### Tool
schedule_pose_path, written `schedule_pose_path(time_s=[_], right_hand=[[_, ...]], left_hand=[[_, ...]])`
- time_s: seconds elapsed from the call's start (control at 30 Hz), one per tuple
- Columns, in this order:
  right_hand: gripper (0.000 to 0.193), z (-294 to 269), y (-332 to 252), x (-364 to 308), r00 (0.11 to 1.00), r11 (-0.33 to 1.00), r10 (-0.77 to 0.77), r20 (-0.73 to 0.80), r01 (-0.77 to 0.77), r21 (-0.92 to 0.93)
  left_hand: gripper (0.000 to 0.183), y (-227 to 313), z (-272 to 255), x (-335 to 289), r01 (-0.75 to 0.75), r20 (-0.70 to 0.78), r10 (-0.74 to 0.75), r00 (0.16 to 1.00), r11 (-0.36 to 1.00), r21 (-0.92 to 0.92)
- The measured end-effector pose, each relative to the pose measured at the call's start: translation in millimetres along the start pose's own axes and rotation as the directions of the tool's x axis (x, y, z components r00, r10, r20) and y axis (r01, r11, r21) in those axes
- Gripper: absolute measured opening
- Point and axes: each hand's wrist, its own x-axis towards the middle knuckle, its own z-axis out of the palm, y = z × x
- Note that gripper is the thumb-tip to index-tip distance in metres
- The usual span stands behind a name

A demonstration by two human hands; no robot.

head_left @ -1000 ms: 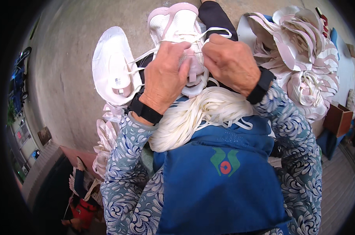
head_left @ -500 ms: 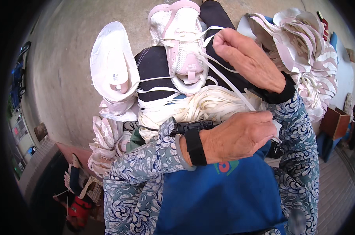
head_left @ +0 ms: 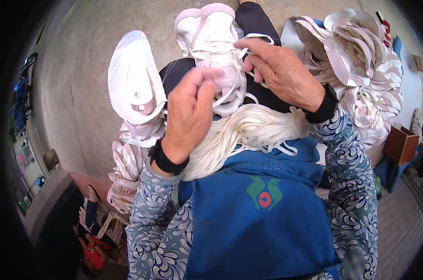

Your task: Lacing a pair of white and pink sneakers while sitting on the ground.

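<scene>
A white and pink mesh sneaker upper (head_left: 204,28) lies across my dark-trousered lap, its heel end towards me, with white shoelace (head_left: 216,48) threaded through its eyelets. My left hand (head_left: 190,114) is over its left side near the tongue, index finger and thumb apart, slightly blurred. At its right edge, my right hand (head_left: 286,74) has its index finger stretched to the lacing and its thumb spread below. Loose lace runs beside those fingers; whether any is tucked within the palm is hidden. Just below the upper rests a thick bundle of white laces (head_left: 248,128) on my blue apron (head_left: 263,233).
Another upper (head_left: 134,77) stands at the left, sole side showing, above a stack of pink and white uppers (head_left: 125,168). A large pile of uppers (head_left: 361,56) is at the right. Beyond it stands a brown wooden box (head_left: 400,144). Concrete floor (head_left: 85,84) extends ahead.
My left hand has left the long lace it was pulling near my waist and moved up and left to the upper. My right hand has shifted slightly left and its fingers have opened.
</scene>
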Motion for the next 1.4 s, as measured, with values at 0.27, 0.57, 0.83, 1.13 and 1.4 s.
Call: schedule_pose_path(time_s=[0.27,0.57,0.83,1.13,1.4], right_hand=[[0.015,4.8,2.3,6.0,0.995,0.95,-0.069,-0.068,0.045,-0.309],[0.013,7.3,9.4,3.9,0.993,0.986,0.073,-0.089,-0.086,-0.142],[0.016,14.8,11.1,12.0,0.985,0.972,-0.056,-0.166,0.017,-0.233],[0.018,10.5,10.1,5.9,0.991,0.912,-0.077,-0.111,0.025,-0.409],[0.014,21.1,14.6,11.0,0.976,0.948,-0.127,-0.179,0.066,-0.312]], left_hand=[[0.01,-22.8,-1.0,44.1,-0.307,-0.002,0.373,0.928,0.768,0.562],[0.009,-26.5,-5.3,47.3,-0.335,0.079,0.379,0.922,0.678,0.654],[0.009,-20.0,-4.5,48.5,-0.311,0.117,0.333,0.936,0.622,0.719],[0.01,-27.2,-5.4,48.9,-0.311,0.08,0.339,0.937,0.71,0.632],[0.008,-25.5,-4.2,46.6,-0.306,0.055,0.34,0.939,0.75,0.587]])
